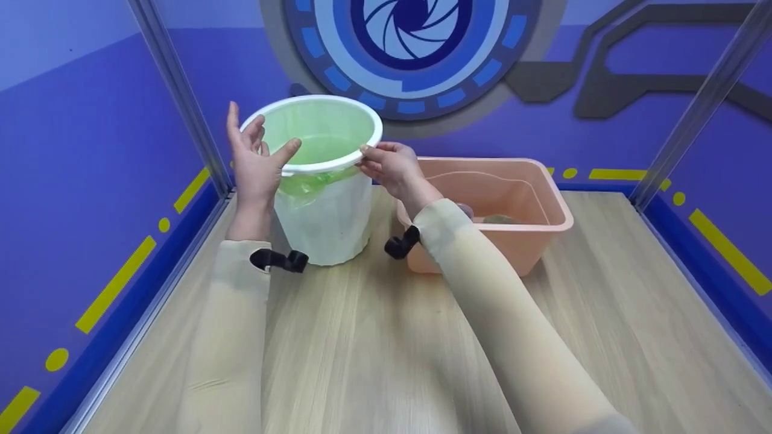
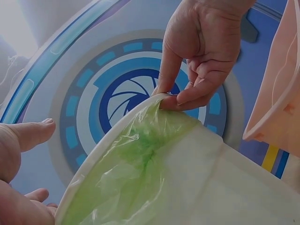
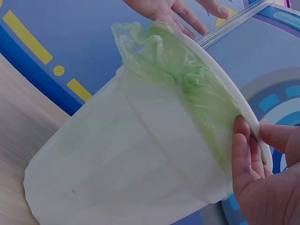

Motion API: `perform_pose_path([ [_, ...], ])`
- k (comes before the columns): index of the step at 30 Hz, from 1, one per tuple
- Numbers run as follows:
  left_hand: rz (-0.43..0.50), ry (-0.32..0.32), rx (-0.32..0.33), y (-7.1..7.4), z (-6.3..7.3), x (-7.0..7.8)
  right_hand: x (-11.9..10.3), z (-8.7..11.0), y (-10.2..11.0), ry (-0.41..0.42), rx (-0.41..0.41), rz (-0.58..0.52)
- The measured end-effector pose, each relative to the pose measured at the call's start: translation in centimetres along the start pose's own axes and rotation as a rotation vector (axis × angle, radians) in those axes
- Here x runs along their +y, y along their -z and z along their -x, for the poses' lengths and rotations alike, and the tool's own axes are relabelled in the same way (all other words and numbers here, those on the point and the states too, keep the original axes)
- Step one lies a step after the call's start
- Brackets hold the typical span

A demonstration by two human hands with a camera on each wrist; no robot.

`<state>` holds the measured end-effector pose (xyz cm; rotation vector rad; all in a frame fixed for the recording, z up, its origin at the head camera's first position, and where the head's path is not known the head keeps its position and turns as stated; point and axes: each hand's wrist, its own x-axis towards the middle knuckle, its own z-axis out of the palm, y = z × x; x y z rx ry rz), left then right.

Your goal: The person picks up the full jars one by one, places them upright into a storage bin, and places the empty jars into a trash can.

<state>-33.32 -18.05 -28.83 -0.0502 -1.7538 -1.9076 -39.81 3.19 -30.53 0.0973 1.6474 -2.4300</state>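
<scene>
A white trash can [image 1: 325, 223] stands on the table, lined with a thin green plastic bag [image 1: 304, 188] whose edge hangs out below the white rim [image 3: 220, 72]. My right hand [image 1: 395, 170] pinches the rim at its right side, thumb on top and fingers underneath, as the right wrist view shows. At the rim's left side is my left hand [image 1: 256, 163], its fingers spread and thumb extended towards the can's mouth. In the left wrist view, the left thumb [image 2: 35, 133] stands apart from the rim, while the lower fingers are close to it.
To the right of the can stands a peach plastic bin [image 1: 482, 250] with a few partly hidden items at its bottom. A wooden-look table [image 1: 386, 343] lies beneath both. Blue printed panels [image 1: 102, 157] and metal posts [image 1: 181, 90] enclose the table's sides and back.
</scene>
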Motion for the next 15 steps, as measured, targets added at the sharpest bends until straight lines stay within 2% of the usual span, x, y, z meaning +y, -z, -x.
perform_pose_path([
  [7, 0.018, -0.011, -0.007, 0.1, -0.2, -0.2, 0.3, 0.2, 0.3, 0.013, 0.004, 0.001],
  [12, 0.142, -0.015, 0.007, 0.8, -0.1, -0.3, 0.7, 0.7, 1.7, -0.010, -0.042, -0.033],
  [15, 0.267, -0.033, 0.024, 1.0, 0.6, -0.5, 0.6, 1.8, 3.5, 0.002, -0.100, -0.024],
])
